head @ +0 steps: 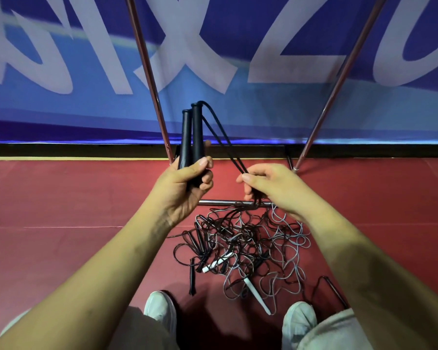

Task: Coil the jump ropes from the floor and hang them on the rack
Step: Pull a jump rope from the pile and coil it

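My left hand (pixel 185 185) grips two black jump-rope handles (pixel 191 137) side by side, held upright. Their black cord (pixel 220 137) runs from the handle tops down to my right hand (pixel 271 185), which pinches both strands; below it the cord drops into a tangled pile of black and grey jump ropes (pixel 243 243) on the red floor. White handles (pixel 257 295) and a black handle (pixel 192 279) lie in the pile. The rack's metal legs (pixel 149 74) rise in front of me, and its base bar (pixel 220 202) lies just past the pile.
A blue banner (pixel 61 104) with large white letters hangs behind the rack. A second rack leg (pixel 339 72) slants up at the right. My two light shoes (pixel 162 309) stand at the near edge of the rope pile.
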The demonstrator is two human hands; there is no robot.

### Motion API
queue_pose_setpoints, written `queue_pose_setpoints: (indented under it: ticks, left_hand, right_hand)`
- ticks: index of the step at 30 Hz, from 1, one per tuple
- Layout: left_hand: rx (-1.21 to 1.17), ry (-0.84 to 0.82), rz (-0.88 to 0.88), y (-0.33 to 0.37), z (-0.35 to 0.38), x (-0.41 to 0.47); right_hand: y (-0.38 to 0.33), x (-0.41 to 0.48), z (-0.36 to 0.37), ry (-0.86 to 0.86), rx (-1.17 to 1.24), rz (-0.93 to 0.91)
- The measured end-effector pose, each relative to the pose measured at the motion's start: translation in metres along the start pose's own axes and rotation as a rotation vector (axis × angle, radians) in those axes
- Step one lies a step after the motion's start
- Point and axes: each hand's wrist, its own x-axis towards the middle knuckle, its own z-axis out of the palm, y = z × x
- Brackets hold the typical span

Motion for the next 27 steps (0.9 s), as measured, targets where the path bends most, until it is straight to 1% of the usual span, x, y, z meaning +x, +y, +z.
queue_pose_setpoints:
  ticks: [4, 6, 8, 11, 13, 18, 19, 22, 25, 27]
  left_hand:
    - [-0.126, 0.046, 0.000, 0.003, -0.005, 0.000]
    - [-0.215, 0.103, -0.013, 0.006, -0.007, 0.001]
    - [-0.273, 0.198, 0.010, 0.007, -0.010, 0.003]
    - [-0.280, 0.332, 0.074, 0.009, -0.015, 0.006]
    - [-0.241, 0.362, 0.109, 0.009, -0.018, 0.007]
    - [-0.042, 0.381, 0.085, 0.011, -0.015, 0.007]
    - [-0.032, 0.383, 0.073, 0.011, -0.014, 0.007]
    - [-0.088, 0.364, 0.026, 0.012, -0.008, 0.005]
    - [-0.137, 0.297, 0.012, 0.009, -0.007, 0.005]
    - [-0.142, 0.260, 0.007, 0.010, -0.007, 0.005]
  right_hand:
    - [-0.001, 0.000, 0.010, -0.069, -0.069, 0.021]
    - [0.001, -0.002, 0.017, -0.083, -0.039, 0.036]
    - [0.001, -0.004, 0.023, -0.111, 0.037, 0.060]
    - [0.001, -0.006, 0.029, -0.148, 0.150, 0.097]
    - [0.000, -0.006, 0.031, -0.137, 0.164, 0.080]
    - [-0.002, -0.006, 0.032, -0.087, 0.246, 0.061]
    - [-0.001, -0.005, 0.033, -0.093, 0.249, 0.059]
    - [0.001, -0.005, 0.036, -0.163, 0.192, 0.095]
    - [0.001, -0.009, 0.043, -0.245, 0.174, 0.151]
    - [-0.001, -0.013, 0.050, -0.273, 0.160, 0.150]
